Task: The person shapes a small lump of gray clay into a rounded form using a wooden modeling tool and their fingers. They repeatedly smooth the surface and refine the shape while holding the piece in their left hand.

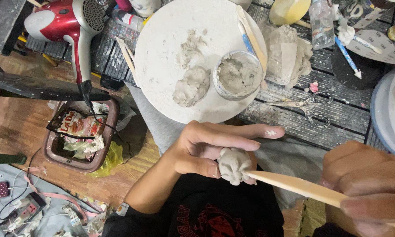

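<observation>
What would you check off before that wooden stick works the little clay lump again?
1. Left hand grips the clay lump between thumb and fingers: ok.
2. Right hand holds the wooden tool: ok.
3. Tool tip at the lump's right side: ok.
4. Spare clay on the round board: ok.
5. Cup of wet clay upright on the board: ok.
6. Lump soft enough: cannot tell.

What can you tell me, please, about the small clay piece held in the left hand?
The clay piece is a small, pale grey lump of soft-looking clay, rounded, with pinched lobes at its lower edge. The left hand pinches it between thumb and fingers above the lap. The pale wooden modelling tool, held in the right hand, touches its right side with the tip.
</observation>
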Demonstrator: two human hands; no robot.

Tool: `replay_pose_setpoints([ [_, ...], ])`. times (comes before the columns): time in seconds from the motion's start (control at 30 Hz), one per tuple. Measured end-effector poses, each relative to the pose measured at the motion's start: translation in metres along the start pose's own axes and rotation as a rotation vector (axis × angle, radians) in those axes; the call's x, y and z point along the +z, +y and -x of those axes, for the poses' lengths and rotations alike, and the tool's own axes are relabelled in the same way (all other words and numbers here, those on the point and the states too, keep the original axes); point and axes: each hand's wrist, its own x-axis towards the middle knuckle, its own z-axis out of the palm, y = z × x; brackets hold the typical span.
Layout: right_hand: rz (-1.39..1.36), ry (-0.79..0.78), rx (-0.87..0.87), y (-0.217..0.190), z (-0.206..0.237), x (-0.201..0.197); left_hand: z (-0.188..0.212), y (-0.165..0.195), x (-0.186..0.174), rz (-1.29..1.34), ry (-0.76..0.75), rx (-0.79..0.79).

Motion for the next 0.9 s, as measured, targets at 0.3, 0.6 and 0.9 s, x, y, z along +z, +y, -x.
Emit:
replay_pose_setpoints([
  [0.3, 0.091, -0.043, -0.027, 0.011, 0.036, -0.020, -0.006, -0.003, -0.002, 0.063, 0.037, -0.020],
  [0.6, -0.073, 0.023, 0.198, 0.007, 0.039, -0.019, -0.004, -0.001, -0.001, -0.132, 0.012, 0.063],
  [0.9, -0.033, 0.150, 0.268, 0.018, 0.077, -0.032, -0.005, -0.002, -0.002, -0.123, 0.013, 0.063],
])
